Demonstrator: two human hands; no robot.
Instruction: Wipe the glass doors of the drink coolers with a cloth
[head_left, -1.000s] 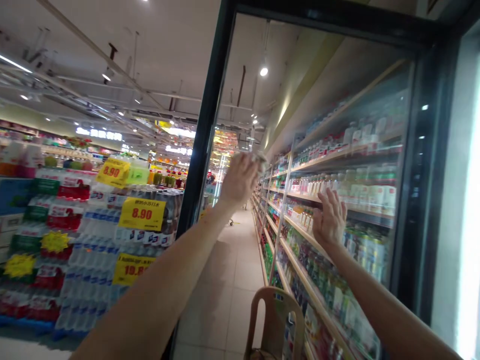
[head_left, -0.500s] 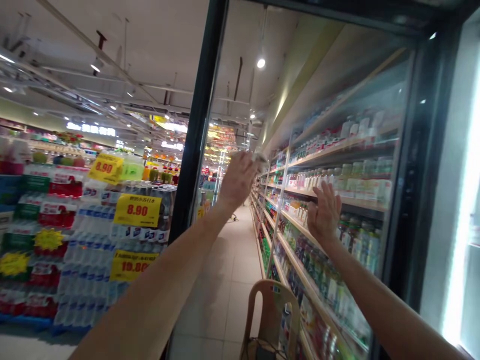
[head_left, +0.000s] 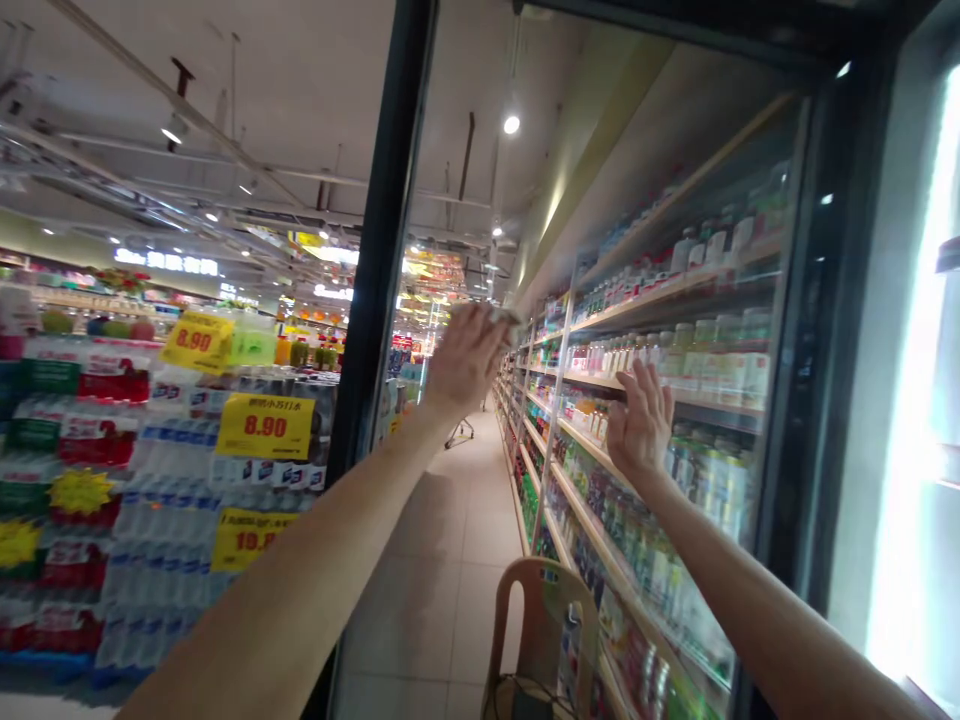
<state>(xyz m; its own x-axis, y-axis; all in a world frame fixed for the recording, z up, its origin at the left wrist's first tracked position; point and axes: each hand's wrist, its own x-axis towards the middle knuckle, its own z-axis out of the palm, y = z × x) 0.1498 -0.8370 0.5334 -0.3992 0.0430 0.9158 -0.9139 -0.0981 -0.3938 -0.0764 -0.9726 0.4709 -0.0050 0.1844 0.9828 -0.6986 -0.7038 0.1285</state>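
In the head view, my left hand [head_left: 466, 362] reaches up to the glass door [head_left: 420, 620], its fingers over a crumpled greyish cloth [head_left: 507, 322]. The cloth shows above and to the right of the fingertips, against the upper middle of the pane. My right hand [head_left: 641, 425] is lower and further right, raised before the same pane with its fingers apart and nothing in it. Whether its fingertips touch the glass I cannot tell. A dark door frame [head_left: 379, 250] borders the pane.
Through the glass stand a beige plastic chair [head_left: 544, 580] with cables on it, and long shelves [head_left: 637, 560] of bottles. Stacked water packs [head_left: 165, 500] with yellow price signs [head_left: 265, 425] fill the left. A bright light strip [head_left: 911, 450] runs down the right edge.
My left hand has shifted slightly left with the cloth, and more cloth shows above its fingers. My right hand stays raised and open. The door and background have slid a little left in view.
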